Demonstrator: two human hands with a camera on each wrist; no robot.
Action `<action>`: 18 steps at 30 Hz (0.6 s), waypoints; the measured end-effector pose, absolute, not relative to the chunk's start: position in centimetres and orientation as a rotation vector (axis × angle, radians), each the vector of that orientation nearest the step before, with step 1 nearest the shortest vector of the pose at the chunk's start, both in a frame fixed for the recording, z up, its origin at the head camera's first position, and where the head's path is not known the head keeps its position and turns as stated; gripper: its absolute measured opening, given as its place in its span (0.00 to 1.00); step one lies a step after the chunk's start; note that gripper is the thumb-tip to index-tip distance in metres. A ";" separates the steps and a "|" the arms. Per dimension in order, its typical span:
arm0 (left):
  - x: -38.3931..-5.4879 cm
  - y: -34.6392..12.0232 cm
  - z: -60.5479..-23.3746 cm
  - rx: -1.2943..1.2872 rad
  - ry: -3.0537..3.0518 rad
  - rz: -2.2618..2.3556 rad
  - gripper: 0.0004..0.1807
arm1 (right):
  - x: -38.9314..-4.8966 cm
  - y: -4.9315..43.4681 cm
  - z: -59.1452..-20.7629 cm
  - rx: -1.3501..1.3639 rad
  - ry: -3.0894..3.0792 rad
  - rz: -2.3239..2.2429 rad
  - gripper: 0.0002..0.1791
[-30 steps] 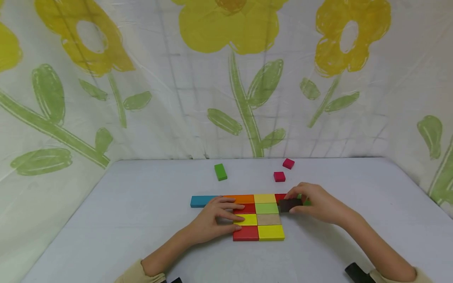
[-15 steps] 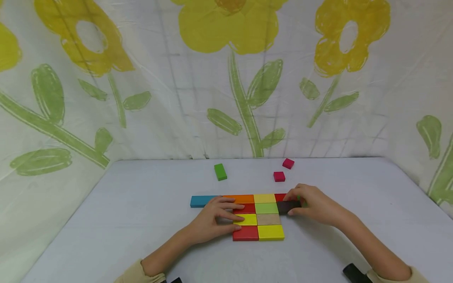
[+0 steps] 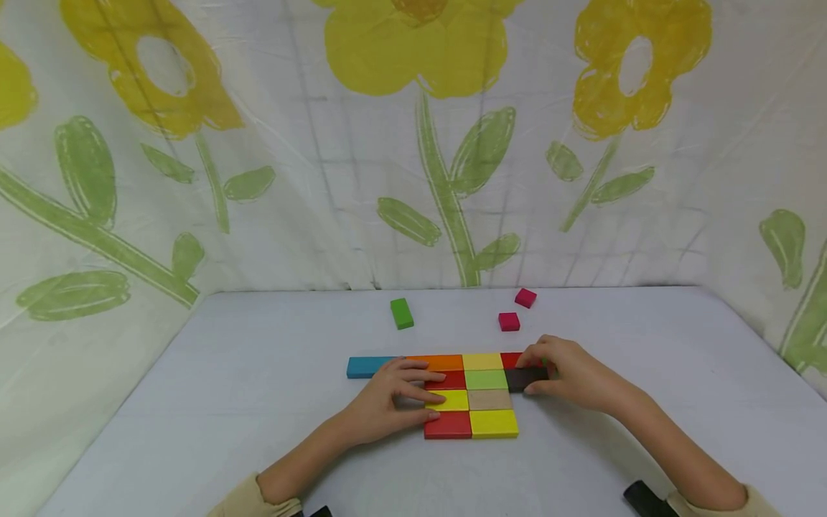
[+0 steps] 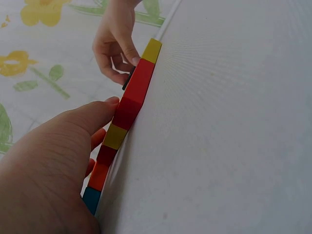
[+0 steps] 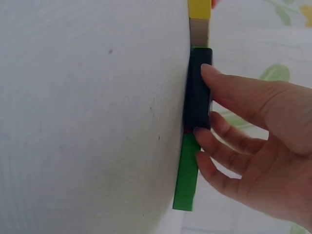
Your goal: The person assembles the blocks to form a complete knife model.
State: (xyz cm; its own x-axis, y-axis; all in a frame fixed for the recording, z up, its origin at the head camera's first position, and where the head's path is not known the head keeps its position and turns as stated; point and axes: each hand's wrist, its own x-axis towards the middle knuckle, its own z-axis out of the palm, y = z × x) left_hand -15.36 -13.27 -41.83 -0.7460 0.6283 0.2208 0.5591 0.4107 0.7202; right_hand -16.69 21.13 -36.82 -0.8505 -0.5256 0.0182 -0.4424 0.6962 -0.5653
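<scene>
Going left to right on the white cloth-like surface (image 3: 258,373): sky-blue rectangular block (image 3: 370,368) starts the back row. Left hand (image 3: 388,404) lies palm down beside it, fingers spread and grasping nothing, tips resting on the column's left edge: deep red flat block (image 3: 456,381), bright yellow flat block (image 3: 457,400), scarlet flat block (image 3: 448,425). No visible shift there in the last second; reads as steadying the layout. Loose lime-green rectangular block (image 3: 402,314) sits toward the surface's far edge. Orange rectangular block (image 3: 436,363) and pale yellow flat block (image 3: 482,361) carry on the back row. In front of the pale yellow one, far to near: light green flat block (image 3: 486,380), tan wood-look block (image 3: 489,399), lemon-yellow flat block (image 3: 494,424). Two small crimson blocks (image 3: 509,322) lie loose near the far edge.

Main change: black rectangular block (image 3: 525,378) was a bit farther right a second ago, apparently raised; now it's down against the light green one's right edge. So row two looks extended to three. Right hand (image 3: 571,370) pinches the black one, thumb and fingers at its ends, with mid-green long block (image 5: 187,173) just beyond
</scene>
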 end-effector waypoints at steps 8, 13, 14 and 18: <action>-15.3 -13.3 -41.7 1.078 2.556 1.268 0.15 | -16.7 21.0 -36.9 -0.763 2.767 -0.850 0.16; -15.3 -13.3 -41.7 1.076 2.558 1.265 0.15 | -16.8 21.0 -37.0 -0.771 2.769 -0.858 0.15; -15.3 -13.3 -41.7 1.076 2.560 1.264 0.15 | -16.8 21.0 -37.0 -0.775 2.769 -0.860 0.15; -15.3 -13.3 -41.7 1.080 2.560 1.270 0.15 | -17.0 21.1 -37.1 -0.782 2.766 -0.883 0.15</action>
